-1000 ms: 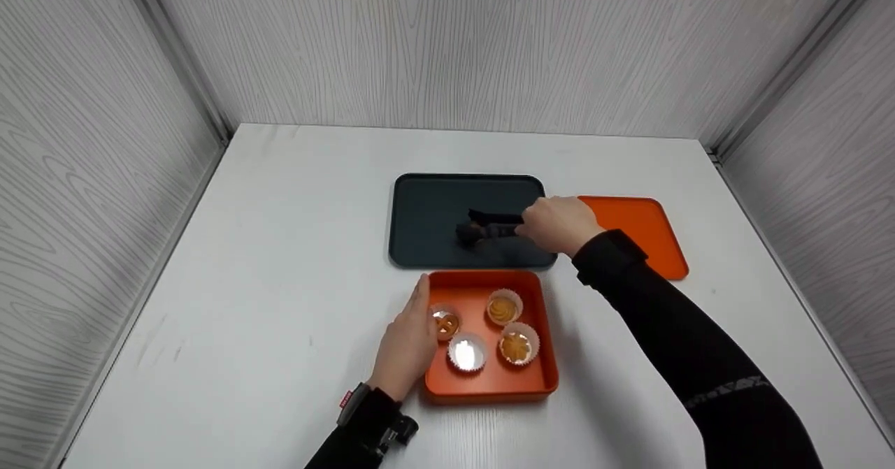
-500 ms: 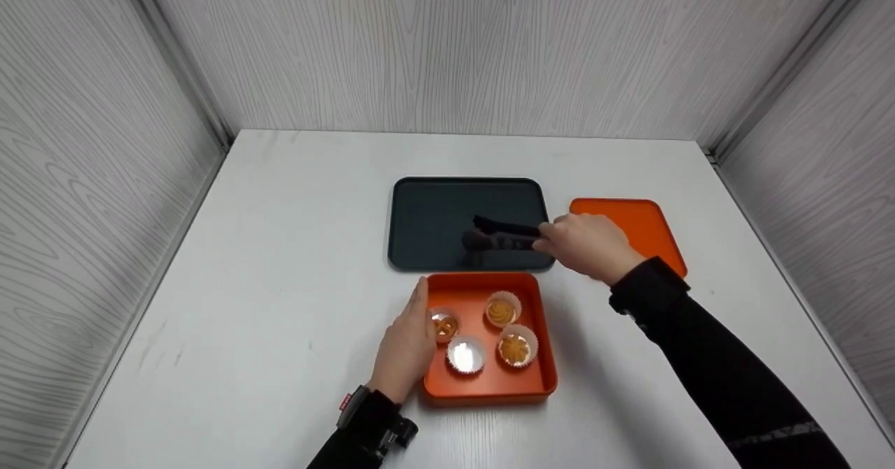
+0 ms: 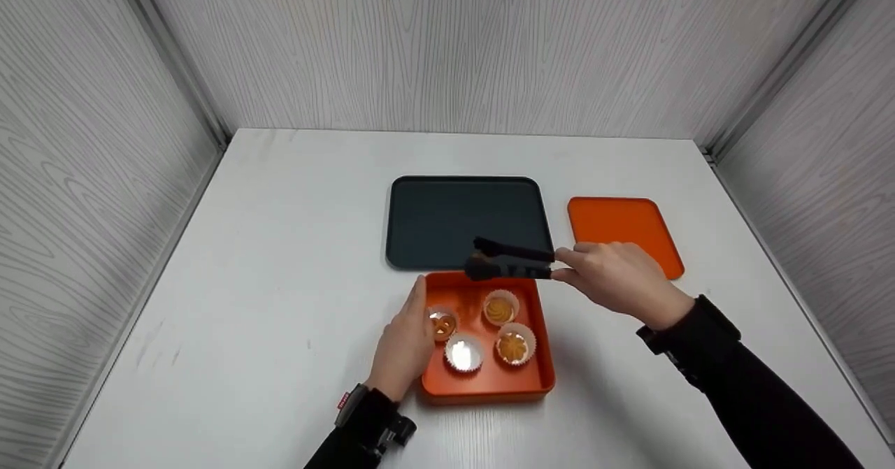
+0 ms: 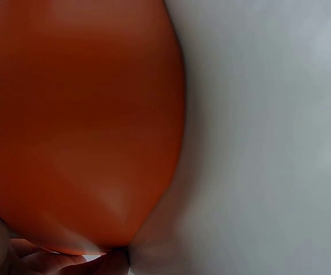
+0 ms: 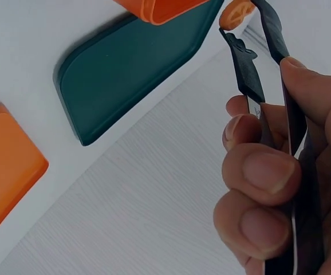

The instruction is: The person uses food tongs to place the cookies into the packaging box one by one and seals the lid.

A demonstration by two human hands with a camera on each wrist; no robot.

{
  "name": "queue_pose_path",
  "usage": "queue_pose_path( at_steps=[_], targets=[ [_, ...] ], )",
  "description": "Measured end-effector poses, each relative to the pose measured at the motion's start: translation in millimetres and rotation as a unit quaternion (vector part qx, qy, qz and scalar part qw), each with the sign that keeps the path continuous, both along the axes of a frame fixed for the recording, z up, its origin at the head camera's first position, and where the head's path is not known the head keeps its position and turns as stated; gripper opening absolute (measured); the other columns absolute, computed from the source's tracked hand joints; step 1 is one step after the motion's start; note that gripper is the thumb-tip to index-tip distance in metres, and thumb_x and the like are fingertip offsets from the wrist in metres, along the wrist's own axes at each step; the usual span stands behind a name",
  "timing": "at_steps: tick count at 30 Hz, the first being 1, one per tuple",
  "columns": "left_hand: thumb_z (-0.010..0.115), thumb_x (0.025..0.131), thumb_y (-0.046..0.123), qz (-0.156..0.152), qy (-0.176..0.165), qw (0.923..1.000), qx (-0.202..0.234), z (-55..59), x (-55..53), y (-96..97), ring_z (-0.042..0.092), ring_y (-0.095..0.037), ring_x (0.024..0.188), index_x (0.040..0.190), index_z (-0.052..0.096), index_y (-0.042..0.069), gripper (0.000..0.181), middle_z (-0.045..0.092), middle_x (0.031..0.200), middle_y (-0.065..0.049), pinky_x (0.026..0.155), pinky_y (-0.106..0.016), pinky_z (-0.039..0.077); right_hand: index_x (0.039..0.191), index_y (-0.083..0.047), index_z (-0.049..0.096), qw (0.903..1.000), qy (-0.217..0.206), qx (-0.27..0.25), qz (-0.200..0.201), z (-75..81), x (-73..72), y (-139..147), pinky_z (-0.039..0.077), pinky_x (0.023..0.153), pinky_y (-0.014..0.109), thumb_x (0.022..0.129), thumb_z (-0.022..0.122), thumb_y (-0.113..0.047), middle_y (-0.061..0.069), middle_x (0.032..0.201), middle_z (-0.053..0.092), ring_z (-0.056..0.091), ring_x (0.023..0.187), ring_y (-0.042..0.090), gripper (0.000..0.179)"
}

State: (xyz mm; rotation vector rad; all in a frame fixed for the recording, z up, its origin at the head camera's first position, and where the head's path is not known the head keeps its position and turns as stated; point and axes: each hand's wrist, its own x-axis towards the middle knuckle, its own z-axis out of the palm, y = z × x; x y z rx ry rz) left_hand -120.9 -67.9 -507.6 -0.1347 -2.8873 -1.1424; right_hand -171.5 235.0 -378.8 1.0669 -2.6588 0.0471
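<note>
My right hand (image 3: 622, 278) grips black tongs (image 3: 516, 250) over the far edge of an orange box (image 3: 486, 393). Between the tong tips is a small round orange-brown biscuit (image 5: 237, 14) with a raised pattern. Straight fingers of my left hand (image 3: 404, 351) rest along the box's left wall; that wall fills much of the left wrist view. Inside the box stand several white paper cups. A swirled biscuit (image 3: 498, 310), a flower-shaped biscuit (image 3: 513, 347) and a pretzel-like biscuit (image 3: 443, 326) sit in three of them. The front-left paper cup (image 3: 463, 353) holds no biscuit.
Just behind the box lies a dark green tray (image 3: 454, 214) with a low rim. A smaller orange tray (image 3: 615, 221) is to its right, past my right hand. Pale wood-grain panels (image 3: 447, 49) close off the white table's back and both sides.
My right hand has come back toward me and to the right, carrying the tongs from over the green tray to the box's far edge. The left hand stays at the box.
</note>
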Motion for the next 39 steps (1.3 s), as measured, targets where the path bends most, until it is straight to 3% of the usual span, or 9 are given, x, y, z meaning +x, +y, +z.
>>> queue_pose_path(
  at_steps=[7, 10, 14, 17, 19, 22, 28, 39],
  targets=[
    [0.048, 0.105, 0.009, 0.005, -0.011, 0.9999, 0.004, 0.5, 0.6, 0.6, 0.052, -0.019, 0.065, 0.162, 0.026, 0.004, 0.062, 0.039, 0.162, -0.01, 0.072, -0.041, 0.056, 0.106, -0.008, 0.076, 0.9997, 0.011, 0.013, 0.019, 0.1, 21.0, 1.3, 0.032, 0.042, 0.019, 0.089, 0.081, -0.029, -0.001, 0.068, 0.055, 0.038, 0.046, 0.01, 0.028],
    [0.049, 0.105, 0.009, 0.007, -0.017, 0.9998, 0.006, 0.3, 0.6, 1.1, 0.055, -0.019, 0.07, 0.162, 0.025, 0.005, 0.062, 0.038, 0.163, -0.009, 0.081, -0.042, 0.058, 0.104, -0.01, 0.074, 0.9994, 0.01, 0.02, 0.026, -1.0, 27.2, 0.9, 0.029, 0.041, 0.018, 0.089, 0.08, -0.031, -0.002, 0.067, 0.052, 0.035, 0.046, 0.01, 0.026],
    [0.049, 0.106, 0.01, 0.006, -0.016, 0.9998, 0.003, 0.1, 0.1, 1.2, 0.065, -0.026, 0.092, 0.162, 0.025, 0.006, 0.062, 0.039, 0.162, -0.01, 0.099, -0.046, 0.054, 0.101, -0.011, 0.072, 0.9988, 0.014, 0.026, 0.038, -3.4, 34.3, 0.2, 0.027, 0.041, 0.018, 0.087, 0.082, -0.03, -0.002, 0.066, 0.051, 0.036, 0.045, 0.01, 0.026],
    [0.049, 0.106, 0.01, 0.004, -0.01, 0.9999, 0.0, -0.1, 0.0, 1.0, 0.066, -0.031, 0.104, 0.162, 0.025, 0.005, 0.062, 0.039, 0.162, -0.012, 0.102, -0.047, 0.052, 0.102, -0.01, 0.073, 0.9986, 0.011, 0.027, 0.044, -5.0, 38.6, -0.4, 0.031, 0.042, 0.017, 0.087, 0.083, -0.029, -0.001, 0.067, 0.054, 0.041, 0.047, 0.01, 0.027],
    [0.049, 0.106, 0.01, 0.004, -0.003, 1.0, -0.001, -0.2, 0.1, 0.8, 0.067, -0.031, 0.103, 0.162, 0.025, 0.004, 0.061, 0.039, 0.162, -0.012, 0.1, -0.047, 0.053, 0.103, -0.009, 0.073, 0.9984, 0.008, 0.03, 0.047, -6.0, 40.9, -1.0, 0.032, 0.043, 0.018, 0.087, 0.083, -0.029, -0.001, 0.067, 0.055, 0.043, 0.048, 0.011, 0.028],
    [0.049, 0.105, 0.009, 0.002, 0.009, 1.0, -0.004, -1.2, 0.3, 0.7, 0.067, -0.029, 0.088, 0.161, 0.027, 0.003, 0.06, 0.04, 0.161, -0.013, 0.091, -0.047, 0.057, 0.101, -0.008, 0.073, 0.998, 0.007, 0.038, 0.05, -8.1, 44.0, -2.1, 0.031, 0.043, 0.017, 0.087, 0.083, -0.03, -0.001, 0.067, 0.055, 0.041, 0.046, 0.01, 0.028],
    [0.049, 0.105, 0.008, -0.001, 0.012, 0.9999, -0.005, -2.2, -0.5, 0.6, 0.055, -0.02, 0.065, 0.161, 0.027, 0.002, 0.06, 0.04, 0.161, -0.013, 0.076, -0.044, 0.059, 0.101, -0.01, 0.072, 0.9972, -0.001, 0.052, 0.054, -13.3, 50.4, -4.9, 0.026, 0.041, 0.017, 0.086, 0.083, -0.032, -0.002, 0.066, 0.053, 0.035, 0.044, 0.008, 0.028],
    [0.049, 0.105, 0.008, 0.002, 0.004, 1.0, -0.002, -0.5, 0.2, 1.2, 0.067, -0.03, 0.088, 0.161, 0.027, 0.003, 0.061, 0.04, 0.161, -0.013, 0.092, -0.048, 0.056, 0.102, -0.009, 0.075, 0.996, -0.025, 0.056, 0.065, -21.3, 54.4, -8.8, 0.029, 0.041, 0.017, 0.086, 0.083, -0.031, -0.001, 0.065, 0.054, 0.039, 0.044, 0.01, 0.028]
  ],
)
